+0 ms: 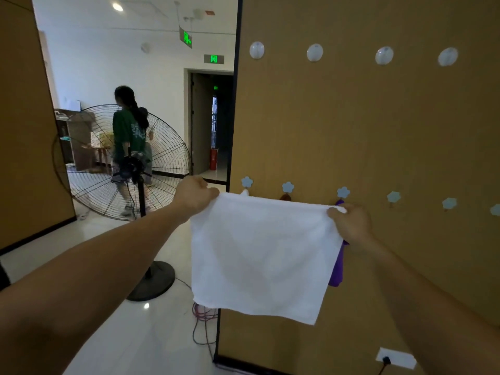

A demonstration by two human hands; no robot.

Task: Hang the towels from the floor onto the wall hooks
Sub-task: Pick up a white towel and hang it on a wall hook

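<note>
The brown wall panel (378,131) fills the right of the view, with a row of round white hooks (314,52) high up and a lower row of pale blue flower-shaped hooks (393,197). In front of that lower row hangs the white towel (262,255), spread flat between both hands. The left hand (193,196) pinches its upper left corner and the right hand (351,223) grips the upper right corner, both closed on the cloth. It looks light and limp: the top edge sags slightly between the grips and the free lower edge droops at a slant, so it should drape easily but slide off a hook unless a fold or corner is caught well. Holding the top hem, as now, seems the sensible place.

The towel covers much of what hangs behind it: only a strip of a purple towel (338,266) and small tips of white and brown items show under the flower hooks. The floor below the hands is mostly out of view, so remaining towels cannot be counted.
</note>
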